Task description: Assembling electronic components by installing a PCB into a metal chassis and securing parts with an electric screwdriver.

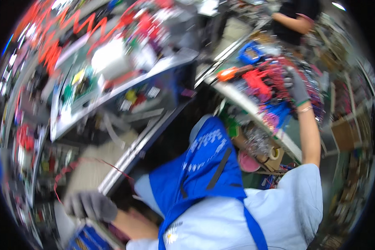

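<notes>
My left hand (91,206), in a grey glove, is low on the left with its fingers curled. A thin twisted red wire (64,170) runs up from its fingertips, loops over and trails back toward my lap. Below that hand is a blue box-like thing (89,238). My right arm stretches far out to the right. The gloved right hand (295,85) is closed on a heap of red wires (273,71) on the bench. Motion blur hides which strands it grips. Next to the heap lie an orange-handled tool (229,74) and blue wires (281,112).
A cluttered workbench (125,81) with a white roll-shaped thing (109,58) and red coiled cords (77,25) stands at the left. A blue tape-like ring (250,53) sits on the right bench. Another person (293,23) is at its far end. A pink bowl (249,161) is underneath.
</notes>
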A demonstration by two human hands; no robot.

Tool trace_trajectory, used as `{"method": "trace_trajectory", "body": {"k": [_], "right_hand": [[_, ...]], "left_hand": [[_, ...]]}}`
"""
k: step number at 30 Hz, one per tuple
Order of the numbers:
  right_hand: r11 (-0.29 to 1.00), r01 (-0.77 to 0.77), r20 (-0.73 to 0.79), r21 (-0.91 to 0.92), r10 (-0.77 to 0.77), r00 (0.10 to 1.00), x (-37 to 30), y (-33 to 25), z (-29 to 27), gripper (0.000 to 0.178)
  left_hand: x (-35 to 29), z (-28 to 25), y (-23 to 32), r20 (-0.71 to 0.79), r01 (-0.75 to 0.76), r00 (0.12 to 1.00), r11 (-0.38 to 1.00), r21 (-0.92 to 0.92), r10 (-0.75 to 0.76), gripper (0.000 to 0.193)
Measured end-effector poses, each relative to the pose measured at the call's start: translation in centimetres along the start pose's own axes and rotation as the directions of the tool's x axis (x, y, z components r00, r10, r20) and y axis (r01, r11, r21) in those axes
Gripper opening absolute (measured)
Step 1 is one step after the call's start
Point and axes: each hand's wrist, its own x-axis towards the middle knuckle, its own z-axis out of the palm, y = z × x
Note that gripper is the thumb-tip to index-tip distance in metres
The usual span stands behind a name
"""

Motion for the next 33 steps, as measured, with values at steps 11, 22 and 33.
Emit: {"method": "trace_trajectory", "body": {"k": [11,22,33], "right_hand": [[0.898,-0.206,0.859,-0.389,0.434,0.272,-19.3,14.9,35.9,0.053],[0.855,-0.401,0.886,-0.329,0.426,0.181,-22.5,20.1,36.7,0.047],[0.865,0.377,0.822,-0.332,0.069,0.565,-22.6,21.9,35.0,0.038]], "left_hand": [[-4.6,-6.5,-7.5,-0.464,0.313,0.884,0.664,0.679,0.057,0.029],[-9.4,-8.4,-7.1,-0.566,0.569,0.809,0.448,0.69,-0.157,0.054],[-8.5,-7.9,-6.4,-0.554,0.243,0.826,0.82,0.518,0.105,0.035]]}}
